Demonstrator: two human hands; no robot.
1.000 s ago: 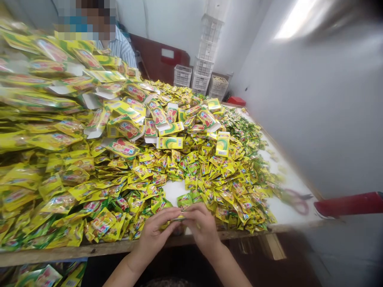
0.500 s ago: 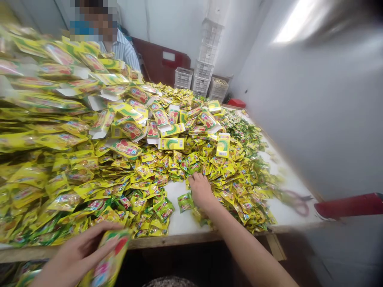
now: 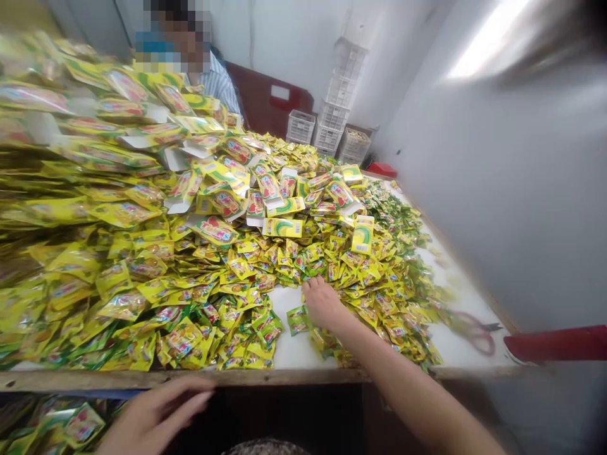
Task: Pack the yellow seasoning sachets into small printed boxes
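Below the table's front edge, my left hand [image 3: 159, 414] hangs with its thumb and fingers apart and nothing showing between them. Just left of it lies a heap of yellow and green packets [image 3: 83, 424] under table level. My right hand [image 3: 323, 304] reaches down to the near edge of a pile of small yellow sachets [image 3: 365, 272], its fingers curled in among them. What lies under those fingertips is hidden. Close by, a single green sachet [image 3: 298, 320] rests on the white tabletop [image 3: 289, 354].
Yellow printed cartons [image 3: 282, 227], several with raised flaps, lie over the pile. Pink-handled scissors [image 3: 478, 335] and a red object [image 3: 559, 344] are at the right. Across the table sits a person in a striped shirt [image 3: 220, 85]. White crates [image 3: 327, 123] are stacked behind.
The yellow carton that was in my left hand is gone from it, and that hand has opened. My right hand stays at the sachets. The view has shifted slightly.
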